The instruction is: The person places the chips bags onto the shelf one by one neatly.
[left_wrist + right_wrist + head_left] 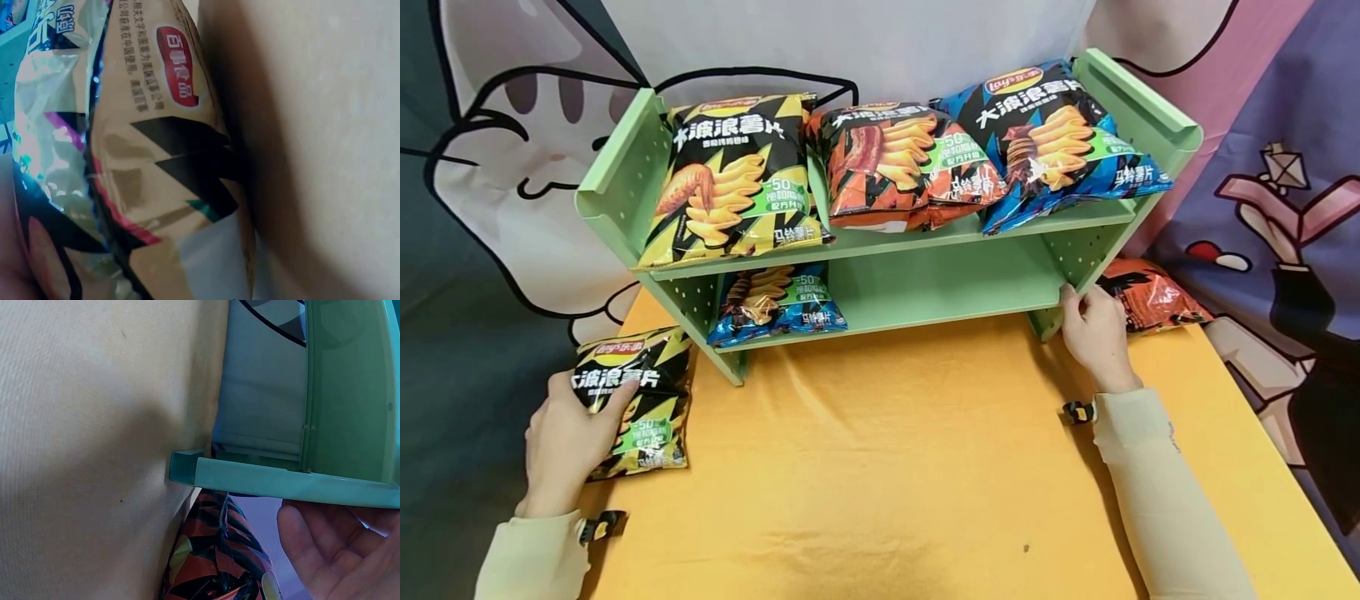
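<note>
On the left of the table, my left hand (pixel 568 433) grips a black-and-yellow bag of potato chips (pixel 651 433), thumb across its front. Close up in the left wrist view, the bag (pixel 162 144) shows its side seam and tan back. My right hand (pixel 1097 333) holds the right side panel of a green two-tier shelf (pixel 955 279) near its lower front. In the right wrist view, the fingers (pixel 300 534) lie against the outer face of that panel (pixel 269 481). An orange chip bag (pixel 1157 296) lies on the table just beyond this hand.
Along the top tier stand a black-and-yellow bag (pixel 730 183), an orange bag (pixel 887 167) and a blue bag (pixel 1045 142). A smaller-looking blue bag (pixel 778 300) sits at the left of the lower tier. The shelf stands on a yellow-covered table (pixel 880 467) before a printed cloth backdrop.
</note>
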A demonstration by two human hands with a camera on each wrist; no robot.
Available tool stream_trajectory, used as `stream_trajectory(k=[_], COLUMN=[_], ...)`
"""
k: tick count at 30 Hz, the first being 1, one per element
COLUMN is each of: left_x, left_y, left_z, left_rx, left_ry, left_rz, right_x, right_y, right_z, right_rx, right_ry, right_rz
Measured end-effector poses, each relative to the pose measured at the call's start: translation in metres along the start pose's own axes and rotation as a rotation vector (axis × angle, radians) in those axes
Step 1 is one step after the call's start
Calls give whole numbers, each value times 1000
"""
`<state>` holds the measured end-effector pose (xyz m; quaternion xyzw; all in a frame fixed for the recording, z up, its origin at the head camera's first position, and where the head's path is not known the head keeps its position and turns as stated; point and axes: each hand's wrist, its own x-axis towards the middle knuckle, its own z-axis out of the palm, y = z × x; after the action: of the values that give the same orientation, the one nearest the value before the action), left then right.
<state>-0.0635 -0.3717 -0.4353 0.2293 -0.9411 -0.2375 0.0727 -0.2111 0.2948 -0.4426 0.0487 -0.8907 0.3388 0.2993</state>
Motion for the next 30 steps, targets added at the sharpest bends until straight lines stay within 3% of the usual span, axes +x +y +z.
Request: stream_trajectory(k=[11, 18, 24, 30], left_x=[-26, -52, -74, -95], left_y=[8, 19, 32, 35], left_z=[-5, -6, -13, -18], left_rx=[-72, -142, -145, -165], left_ry=[119, 177, 229, 333], left_rz=[7, -7, -16, -53], right_x=[1, 0, 0, 0], right_y=[-2, -3, -2, -2], right_z=[0, -1, -1, -1], right_rx=[-1, -2, 0, 0], right_ry=[0, -6, 0, -11], right_rz=[1, -3, 1, 9])
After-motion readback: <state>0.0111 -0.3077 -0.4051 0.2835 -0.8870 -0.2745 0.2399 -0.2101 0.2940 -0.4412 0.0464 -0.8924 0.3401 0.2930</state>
